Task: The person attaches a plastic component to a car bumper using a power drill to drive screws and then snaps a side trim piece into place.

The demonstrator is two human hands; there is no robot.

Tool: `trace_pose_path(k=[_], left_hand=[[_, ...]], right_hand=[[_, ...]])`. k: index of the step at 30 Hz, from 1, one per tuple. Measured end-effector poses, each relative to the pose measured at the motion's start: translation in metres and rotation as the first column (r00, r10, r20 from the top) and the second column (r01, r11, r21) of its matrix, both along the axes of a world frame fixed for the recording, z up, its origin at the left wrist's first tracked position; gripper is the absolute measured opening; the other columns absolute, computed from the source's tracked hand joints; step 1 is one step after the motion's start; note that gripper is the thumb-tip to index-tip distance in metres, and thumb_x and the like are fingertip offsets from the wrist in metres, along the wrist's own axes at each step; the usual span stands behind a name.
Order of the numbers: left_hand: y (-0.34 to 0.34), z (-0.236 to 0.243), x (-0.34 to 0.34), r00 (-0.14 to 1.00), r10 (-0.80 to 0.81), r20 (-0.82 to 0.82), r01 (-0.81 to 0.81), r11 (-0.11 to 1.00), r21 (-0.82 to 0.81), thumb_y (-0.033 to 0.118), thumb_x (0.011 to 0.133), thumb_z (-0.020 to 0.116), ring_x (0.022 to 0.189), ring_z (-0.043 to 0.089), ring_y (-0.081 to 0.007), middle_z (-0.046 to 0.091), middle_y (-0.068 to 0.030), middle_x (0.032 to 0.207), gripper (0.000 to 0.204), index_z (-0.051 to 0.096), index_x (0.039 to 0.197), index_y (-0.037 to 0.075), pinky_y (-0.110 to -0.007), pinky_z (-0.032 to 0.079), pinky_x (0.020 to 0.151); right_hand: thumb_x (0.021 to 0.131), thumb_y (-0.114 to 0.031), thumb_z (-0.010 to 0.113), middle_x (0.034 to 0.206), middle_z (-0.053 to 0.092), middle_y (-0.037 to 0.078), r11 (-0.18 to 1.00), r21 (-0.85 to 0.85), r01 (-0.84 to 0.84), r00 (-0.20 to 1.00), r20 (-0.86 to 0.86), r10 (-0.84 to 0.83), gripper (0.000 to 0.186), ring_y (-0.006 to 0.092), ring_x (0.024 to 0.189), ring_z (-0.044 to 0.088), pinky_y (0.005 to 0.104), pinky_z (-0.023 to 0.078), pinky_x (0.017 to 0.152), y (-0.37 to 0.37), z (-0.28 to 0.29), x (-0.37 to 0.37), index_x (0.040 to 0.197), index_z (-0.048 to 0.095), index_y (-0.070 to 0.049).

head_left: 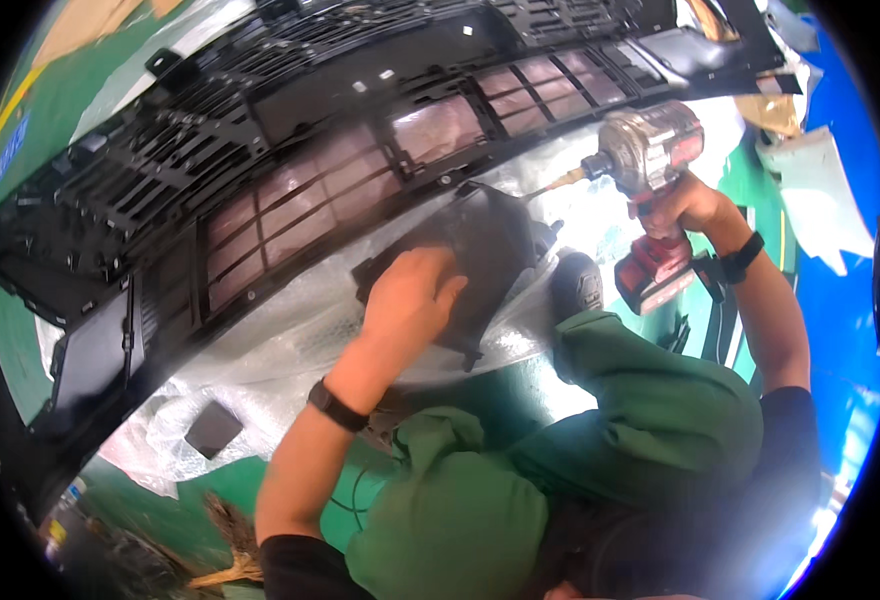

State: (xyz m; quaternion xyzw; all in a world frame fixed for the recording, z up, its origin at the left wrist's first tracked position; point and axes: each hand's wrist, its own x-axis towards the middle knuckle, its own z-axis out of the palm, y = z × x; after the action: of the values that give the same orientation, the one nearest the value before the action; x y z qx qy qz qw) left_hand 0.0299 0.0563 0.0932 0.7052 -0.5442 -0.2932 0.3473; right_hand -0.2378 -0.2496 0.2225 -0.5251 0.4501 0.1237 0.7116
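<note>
My right hand is wrapped round the handle of a red and grey cordless driver, with its battery at the bottom. A long bit points left, its tip close to the upper right edge of a dark plastic panel. My left hand grips that panel at its left side, with the thumb over its face and some fingers hidden. The panel is tilted and lies against the near edge of a large black car bumper grille, which stretches across the view.
Clear plastic wrap lies under the grille on a green floor. A small dark square piece sits on the wrap at the left. My shoe is just right of the panel. A white panel piece lies at the far right.
</note>
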Motion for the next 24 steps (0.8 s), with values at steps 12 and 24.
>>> trace_pose_path(k=[12,24], left_hand=[[-0.064,-0.03,-0.013,0.86,-0.471,0.196,0.382,0.849,0.365,0.013,0.088,0.065,0.094,0.063,-0.0406,0.061,-0.0171,0.101,0.015,0.061,0.102,0.008,-0.05,0.052,0.079],[-0.099,0.01,-0.016,0.872,-0.487,0.052,0.27,0.567,0.778,0.008,0.087,0.062,0.086,0.066,-0.0442,0.068,-0.0212,0.088,0.013,0.058,0.098,0.003,-0.052,0.052,0.075]], right_hand=[[0.071,0.002,0.07,0.082,0.065,0.015,0.884,0.266,0.385,0.919,-0.019,-0.394,0.037,0.0241,0.063,0.062,0.037,0.05,0.059,-0.035,-0.136,-0.211,0.107,0.066,0.01],[0.076,0.0,0.068,0.074,0.064,0.009,0.847,0.453,0.278,0.944,0.033,-0.328,0.023,0.0178,0.059,0.06,0.0311,0.049,0.057,-0.074,-0.195,-0.211,0.099,0.066,0.004]])
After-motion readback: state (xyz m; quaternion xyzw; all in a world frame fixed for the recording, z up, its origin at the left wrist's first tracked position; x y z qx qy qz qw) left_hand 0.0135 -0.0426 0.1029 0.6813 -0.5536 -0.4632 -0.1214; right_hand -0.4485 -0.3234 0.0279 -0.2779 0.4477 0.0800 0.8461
